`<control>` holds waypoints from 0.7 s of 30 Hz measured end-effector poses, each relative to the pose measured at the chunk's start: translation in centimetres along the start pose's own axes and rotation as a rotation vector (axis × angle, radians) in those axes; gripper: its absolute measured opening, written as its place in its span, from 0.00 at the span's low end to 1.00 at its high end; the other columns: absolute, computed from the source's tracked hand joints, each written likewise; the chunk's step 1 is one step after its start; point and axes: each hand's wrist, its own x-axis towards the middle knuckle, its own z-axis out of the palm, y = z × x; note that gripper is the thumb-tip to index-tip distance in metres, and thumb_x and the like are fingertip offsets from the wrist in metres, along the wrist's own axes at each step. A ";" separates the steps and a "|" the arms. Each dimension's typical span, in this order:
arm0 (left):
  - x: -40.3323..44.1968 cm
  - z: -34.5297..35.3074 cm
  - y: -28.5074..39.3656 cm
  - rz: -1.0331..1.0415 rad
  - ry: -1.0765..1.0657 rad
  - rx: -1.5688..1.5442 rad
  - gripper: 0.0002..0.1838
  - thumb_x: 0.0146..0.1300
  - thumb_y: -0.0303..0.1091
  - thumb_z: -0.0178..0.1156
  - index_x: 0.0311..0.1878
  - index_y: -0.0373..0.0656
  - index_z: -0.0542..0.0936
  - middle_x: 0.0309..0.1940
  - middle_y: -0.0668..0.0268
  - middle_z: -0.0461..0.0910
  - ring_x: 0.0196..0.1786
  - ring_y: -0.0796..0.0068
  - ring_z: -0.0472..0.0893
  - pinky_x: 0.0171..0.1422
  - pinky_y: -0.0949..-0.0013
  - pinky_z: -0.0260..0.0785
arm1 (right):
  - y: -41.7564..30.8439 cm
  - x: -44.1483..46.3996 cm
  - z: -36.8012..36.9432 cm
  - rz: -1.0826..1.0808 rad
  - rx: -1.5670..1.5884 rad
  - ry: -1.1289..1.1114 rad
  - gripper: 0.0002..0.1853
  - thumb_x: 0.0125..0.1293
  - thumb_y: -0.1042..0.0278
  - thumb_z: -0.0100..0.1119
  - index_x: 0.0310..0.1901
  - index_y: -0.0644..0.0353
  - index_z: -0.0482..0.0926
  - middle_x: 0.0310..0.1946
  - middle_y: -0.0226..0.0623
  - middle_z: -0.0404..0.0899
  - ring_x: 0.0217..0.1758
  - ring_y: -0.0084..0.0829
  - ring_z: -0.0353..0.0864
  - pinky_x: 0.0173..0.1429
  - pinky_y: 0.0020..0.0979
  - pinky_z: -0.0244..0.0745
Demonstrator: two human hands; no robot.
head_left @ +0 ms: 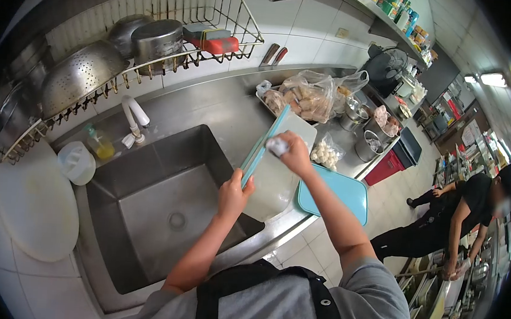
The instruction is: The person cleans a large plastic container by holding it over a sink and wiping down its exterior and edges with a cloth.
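Observation:
My left hand (235,195) grips the lower end of a light-blue plastic lid (279,121), tilted up and seen nearly edge-on. With its fingers closed, my right hand (294,155) holds a crumpled white cloth (277,146) against or very near the lid's right side; actual contact is hard to make out. Beneath my hands a whitish, flat-looking piece (277,190) lies on the steel counter, partly hidden by the lid and my right arm. A second light-blue lid (339,194) rests at the counter's front edge, below my right forearm.
Left of my hands is a steel sink (146,202) with a white faucet (133,115). A wire rack (186,54) holds a colander and pots above. Bagged food (307,98), bagged white balls (326,152) and steel pots (369,145) stand right. Another person (440,223) works farther right.

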 end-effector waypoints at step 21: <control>2.4 -0.4 4.0 -0.132 -0.127 0.170 0.17 0.65 0.41 0.60 0.45 0.35 0.75 0.23 0.48 0.81 0.32 0.42 0.82 0.35 0.47 0.72 | -2.6 -0.3 0.0 0.284 -0.009 0.004 0.14 0.55 0.63 0.69 0.37 0.64 0.83 0.35 0.49 0.82 0.42 0.51 0.81 0.47 0.45 0.75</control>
